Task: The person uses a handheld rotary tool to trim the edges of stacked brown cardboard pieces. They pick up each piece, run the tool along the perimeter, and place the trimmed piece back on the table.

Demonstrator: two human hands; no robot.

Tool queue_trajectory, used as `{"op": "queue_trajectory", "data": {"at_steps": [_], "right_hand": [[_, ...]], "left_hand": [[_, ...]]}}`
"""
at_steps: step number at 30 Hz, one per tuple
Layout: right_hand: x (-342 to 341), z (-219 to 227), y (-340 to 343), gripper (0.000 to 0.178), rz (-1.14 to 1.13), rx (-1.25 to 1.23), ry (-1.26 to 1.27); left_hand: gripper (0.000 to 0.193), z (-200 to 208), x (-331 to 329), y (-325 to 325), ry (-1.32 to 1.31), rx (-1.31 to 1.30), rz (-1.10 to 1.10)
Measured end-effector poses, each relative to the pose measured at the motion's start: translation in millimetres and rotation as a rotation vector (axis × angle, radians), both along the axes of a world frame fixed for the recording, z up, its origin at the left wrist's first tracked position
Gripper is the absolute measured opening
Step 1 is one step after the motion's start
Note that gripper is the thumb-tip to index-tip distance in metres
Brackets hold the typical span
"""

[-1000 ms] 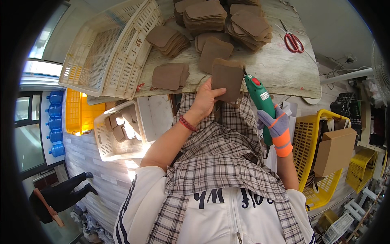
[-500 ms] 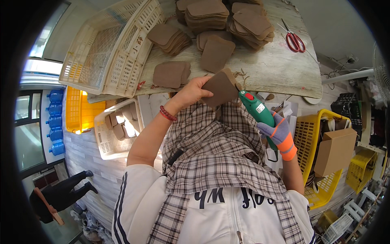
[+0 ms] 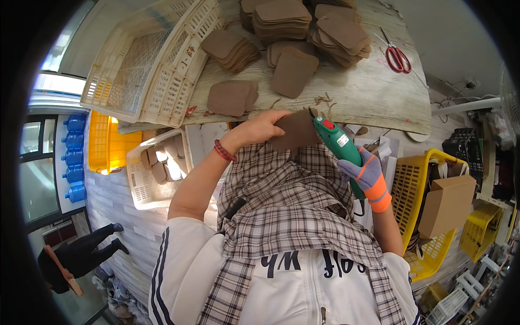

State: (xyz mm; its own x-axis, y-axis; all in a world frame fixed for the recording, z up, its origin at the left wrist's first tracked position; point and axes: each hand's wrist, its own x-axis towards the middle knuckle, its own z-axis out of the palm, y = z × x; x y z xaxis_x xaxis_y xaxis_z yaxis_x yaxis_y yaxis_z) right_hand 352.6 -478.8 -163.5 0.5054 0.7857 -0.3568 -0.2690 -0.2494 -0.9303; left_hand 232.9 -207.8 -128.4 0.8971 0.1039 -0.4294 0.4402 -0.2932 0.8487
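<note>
My bare left hand (image 3: 257,131), with a red beaded bracelet at the wrist, pinches a brown pad with rounded corners (image 3: 297,132) between thumb and fingers, just off the table's near edge. In a grey and orange glove, my right hand (image 3: 369,174) wraps round a green hand-held power tool (image 3: 345,147) with a red switch. The tool's small dark tip is at the pad's upper right corner; whether it touches cannot be made out. Thin brown trimmings (image 3: 324,99) lie on the table beyond. A small pile of similar pads (image 3: 233,98) lies near my left hand.
Stacks of brown pads (image 3: 281,21) fill the table's far middle. Red-handled scissors (image 3: 398,58) lie at the right, and white plastic crates (image 3: 179,70) stand at the left. Yellow baskets (image 3: 407,187) flank me. A person in black (image 3: 76,262) is at the lower left.
The pad has turned in my left hand and now shows its face flatter. The tool's tip has shifted slightly left and up, to the pad's upper corner. The view has shifted slightly.
</note>
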Motion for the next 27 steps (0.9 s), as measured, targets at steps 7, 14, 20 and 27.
{"op": "queue_trajectory", "data": {"at_steps": [7, 14, 20, 27], "right_hand": [[-1, 0, 0, 0.038, 0.038, -0.018, 0.034], [-2, 5, -1, 0.038, 0.053, -0.012, 0.088], [-5, 3, -1, 0.039, 0.084, -0.004, 0.087], [-7, 2, -3, 0.040, 0.083, -0.006, 0.066]], "left_hand": [[0.022, 9, -7, 13, -0.100, 0.218, 0.197], [0.021, -2, -19, 23, -0.337, -0.196, 0.513], [0.019, 4, -20, 27, -0.310, -0.291, 0.488], [0.017, 7, -22, 27, -0.275, -0.273, 0.377]]}}
